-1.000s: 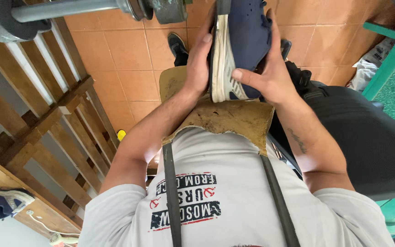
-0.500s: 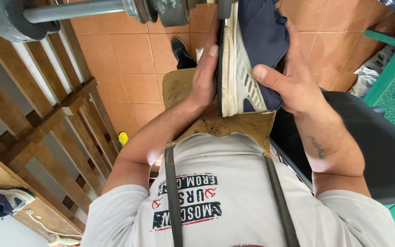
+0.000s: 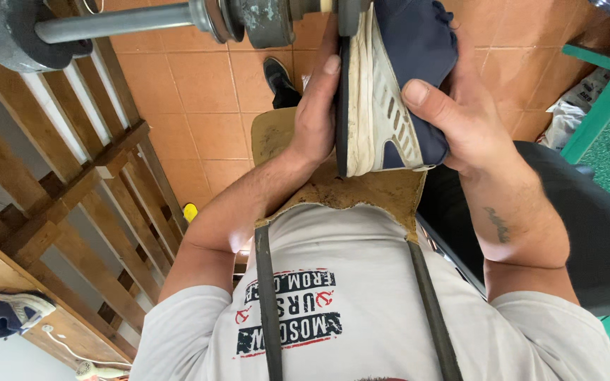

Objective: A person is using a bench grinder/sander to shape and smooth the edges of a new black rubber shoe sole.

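both hands gripped shoe (image 3: 390, 85); left fingers (image 3: 327, 77) along sole, right fingers (image 3: 425, 99) clasped upper, sole edge against wheel (image 3: 351, 10); grinding seemingly underway, finish unclear.

The shoe (image 3: 397, 77) between the hands is dark blue with a white sole. Below them, the apron (image 3: 361, 194) is brown and the shirt (image 3: 361, 310) grey. The floor (image 3: 206, 92) beyond is orange tile.
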